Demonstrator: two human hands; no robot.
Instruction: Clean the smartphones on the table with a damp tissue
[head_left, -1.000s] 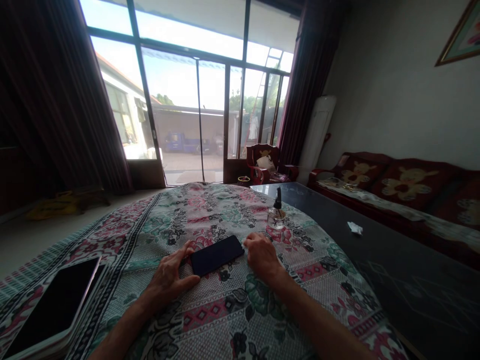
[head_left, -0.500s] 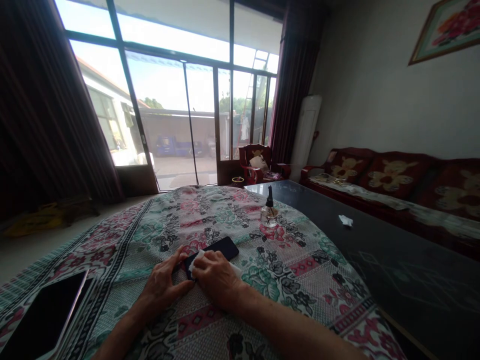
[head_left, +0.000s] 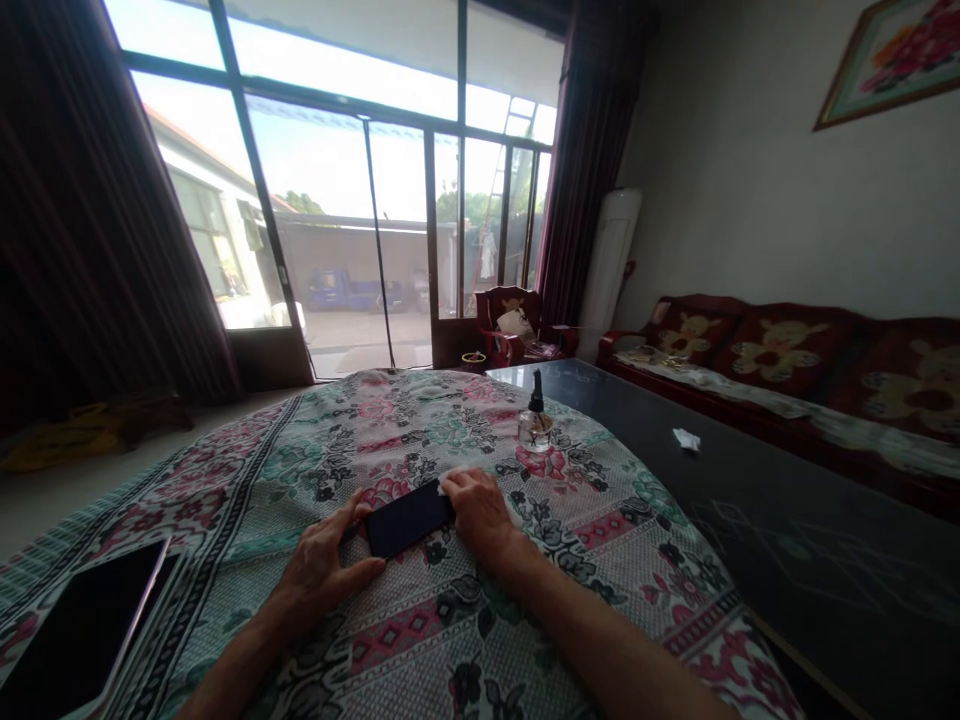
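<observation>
A dark smartphone [head_left: 409, 520] lies flat, screen up, on the flowered tablecloth [head_left: 409, 632]. My left hand [head_left: 326, 555] holds its left end between thumb and fingers. At the phone's right end, my right hand [head_left: 484, 515] is closed around a white tissue [head_left: 444, 486] and presses it on the screen. Most of the tissue is hidden under the fingers. Beyond the hands stands a clear spray bottle [head_left: 535, 432] with a black nozzle.
At the lower left lies a dark-screened tablet [head_left: 82, 630]. To the right is a dark glossy table [head_left: 750, 510] with a crumpled white tissue [head_left: 686, 440] on it. A red sofa [head_left: 780, 350] and an armchair [head_left: 511, 325] stand farther back.
My right hand has slid the tissue along the screen, from the phone's left part to its right end. My left hand stays at the left end.
</observation>
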